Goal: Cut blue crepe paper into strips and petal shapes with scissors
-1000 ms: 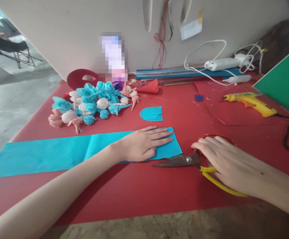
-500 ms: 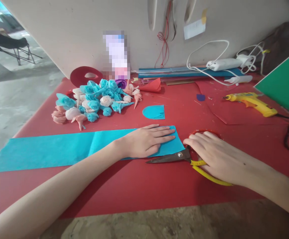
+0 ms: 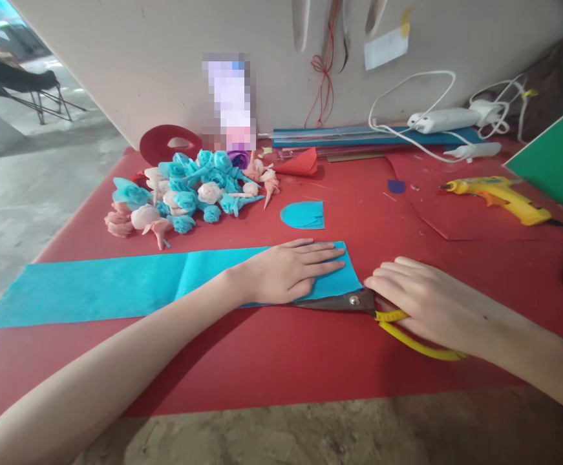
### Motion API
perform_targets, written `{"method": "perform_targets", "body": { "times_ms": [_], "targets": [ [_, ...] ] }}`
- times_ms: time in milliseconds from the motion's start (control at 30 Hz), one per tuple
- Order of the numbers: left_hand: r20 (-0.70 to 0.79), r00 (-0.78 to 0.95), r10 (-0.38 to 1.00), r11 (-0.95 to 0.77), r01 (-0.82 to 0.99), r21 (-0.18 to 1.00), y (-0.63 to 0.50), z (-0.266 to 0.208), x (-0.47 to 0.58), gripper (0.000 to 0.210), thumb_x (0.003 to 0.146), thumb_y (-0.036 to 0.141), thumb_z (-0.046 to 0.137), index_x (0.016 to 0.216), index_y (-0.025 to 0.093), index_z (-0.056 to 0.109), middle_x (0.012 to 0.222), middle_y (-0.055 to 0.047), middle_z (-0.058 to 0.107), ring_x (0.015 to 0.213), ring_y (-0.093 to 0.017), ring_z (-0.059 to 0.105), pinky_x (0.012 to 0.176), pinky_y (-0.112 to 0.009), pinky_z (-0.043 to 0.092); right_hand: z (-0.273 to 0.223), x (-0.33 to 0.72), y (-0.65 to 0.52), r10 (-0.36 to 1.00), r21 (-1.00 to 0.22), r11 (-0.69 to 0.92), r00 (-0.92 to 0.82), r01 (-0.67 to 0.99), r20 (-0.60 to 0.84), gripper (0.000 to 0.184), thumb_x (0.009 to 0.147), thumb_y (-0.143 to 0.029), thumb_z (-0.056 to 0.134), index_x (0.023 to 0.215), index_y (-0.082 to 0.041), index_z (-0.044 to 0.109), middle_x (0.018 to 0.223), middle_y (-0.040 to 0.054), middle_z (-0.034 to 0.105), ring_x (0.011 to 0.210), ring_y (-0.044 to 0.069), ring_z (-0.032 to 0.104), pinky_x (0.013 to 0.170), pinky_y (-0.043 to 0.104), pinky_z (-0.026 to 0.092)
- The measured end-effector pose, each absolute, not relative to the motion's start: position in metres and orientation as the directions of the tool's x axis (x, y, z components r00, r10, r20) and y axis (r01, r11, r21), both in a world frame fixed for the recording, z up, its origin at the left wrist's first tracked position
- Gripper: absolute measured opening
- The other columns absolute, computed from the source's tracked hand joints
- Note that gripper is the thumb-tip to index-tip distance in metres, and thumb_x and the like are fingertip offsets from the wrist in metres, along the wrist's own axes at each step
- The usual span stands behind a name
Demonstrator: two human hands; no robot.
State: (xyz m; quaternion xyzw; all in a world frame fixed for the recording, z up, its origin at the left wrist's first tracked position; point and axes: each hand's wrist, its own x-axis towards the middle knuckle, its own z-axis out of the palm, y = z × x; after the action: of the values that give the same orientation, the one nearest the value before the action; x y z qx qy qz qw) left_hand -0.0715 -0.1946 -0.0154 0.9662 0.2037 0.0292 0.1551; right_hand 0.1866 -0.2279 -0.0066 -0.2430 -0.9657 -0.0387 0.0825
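Observation:
My left hand (image 3: 288, 270) lies flat on the right end of a long strip of blue crepe paper (image 3: 111, 290), fingers stretched toward the strip's short edge. My right hand (image 3: 417, 294) is closed over the handles of a pair of scissors (image 3: 366, 303) with dark blades and yellow grips. Those blades point left along the strip's near edge, close under my left hand; their tips are hard to make out. Beyond the strip lies a small stack of blue paper petals (image 3: 303, 215) with one rounded end.
A heap of blue, white and pink paper roses (image 3: 189, 194) sits at the back left, beside a red ring-shaped roll (image 3: 158, 143). A yellow glue gun (image 3: 501, 199) rests at the right. White cables and a power strip (image 3: 443, 120) lie along the wall on the red table (image 3: 262, 368).
The view has shifted slightly. My right hand and the scissors are a little to the right, and the blades now sit closer against the paper's near edge. My left hand stays flat on the strip.

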Motion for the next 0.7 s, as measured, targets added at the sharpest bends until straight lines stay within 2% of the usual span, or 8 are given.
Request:
{"method": "perform_targets", "body": {
  "times_ms": [267, 433, 567, 633, 700],
  "targets": [
    [-0.005, 0.909, 0.417, -0.833, 0.385, 0.397, -0.193, -0.014, -0.071, 0.049, 0.094, 0.023, 0.026, 0.142, 0.013, 0.032, 0.153, -0.004, 0.026, 0.143, -0.014, 0.015, 0.118, -0.036, 0.013, -0.003, 0.187, -0.228, 0.442, 0.032, 0.888, -0.872, 0.458, 0.209, 0.028, 0.063, 0.003, 0.043, 0.077, -0.018, 0.056, 0.068, 0.0041, 0.060, 0.060, 0.018, 0.051, 0.060, 0.029, 0.038],
    [0.102, 0.883, 0.459, -0.783, 0.348, 0.515, -0.193, -0.001, -0.085, 0.046, 0.097, 0.024, 0.026, 0.140, 0.016, 0.037, 0.151, -0.004, 0.030, 0.142, -0.015, 0.019, 0.117, -0.037, 0.016, -0.003, 0.189, -0.227, 0.430, 0.073, 0.888, -0.875, 0.455, 0.220, 0.031, 0.064, 0.005, 0.039, 0.075, -0.018, 0.056, 0.066, 0.0031, 0.060, 0.058, 0.017, 0.053, 0.060, 0.028, 0.038],
    [0.057, 0.866, 0.497, -0.776, 0.414, 0.476, -0.203, 0.003, -0.111, 0.045, 0.097, 0.024, 0.028, 0.141, 0.018, 0.036, 0.150, -0.004, 0.034, 0.141, -0.016, 0.023, 0.117, -0.035, 0.018, -0.006, 0.204, -0.224, 0.368, 0.181, 0.892, -0.897, 0.415, 0.246, 0.034, 0.066, 0.005, 0.036, 0.079, -0.016, 0.058, 0.071, 0.0059, 0.065, 0.063, 0.019, 0.057, 0.062, 0.031, 0.041],
    [0.021, 0.866, 0.499, -0.785, 0.442, 0.435, -0.210, 0.002, -0.122, 0.046, 0.097, 0.021, 0.028, 0.143, 0.017, 0.032, 0.151, -0.005, 0.031, 0.141, -0.016, 0.023, 0.117, -0.035, 0.017, -0.010, 0.216, -0.223, 0.335, 0.223, 0.892, -0.907, 0.393, 0.255, 0.038, 0.066, 0.005, 0.036, 0.089, -0.015, 0.059, 0.078, 0.0076, 0.067, 0.070, 0.021, 0.060, 0.069, 0.034, 0.043],
    [-0.026, 0.867, 0.498, -0.790, 0.466, 0.398, -0.217, -0.001, -0.128, 0.048, 0.097, 0.021, 0.029, 0.144, 0.019, 0.029, 0.152, -0.004, 0.029, 0.141, -0.018, 0.023, 0.117, -0.037, 0.017, -0.016, 0.231, -0.225, 0.360, 0.243, 0.877, -0.901, 0.415, 0.243, 0.043, 0.068, 0.003, 0.036, 0.102, -0.012, 0.057, 0.086, 0.0095, 0.068, 0.077, 0.023, 0.061, 0.073, 0.036, 0.045]
  ]
}}
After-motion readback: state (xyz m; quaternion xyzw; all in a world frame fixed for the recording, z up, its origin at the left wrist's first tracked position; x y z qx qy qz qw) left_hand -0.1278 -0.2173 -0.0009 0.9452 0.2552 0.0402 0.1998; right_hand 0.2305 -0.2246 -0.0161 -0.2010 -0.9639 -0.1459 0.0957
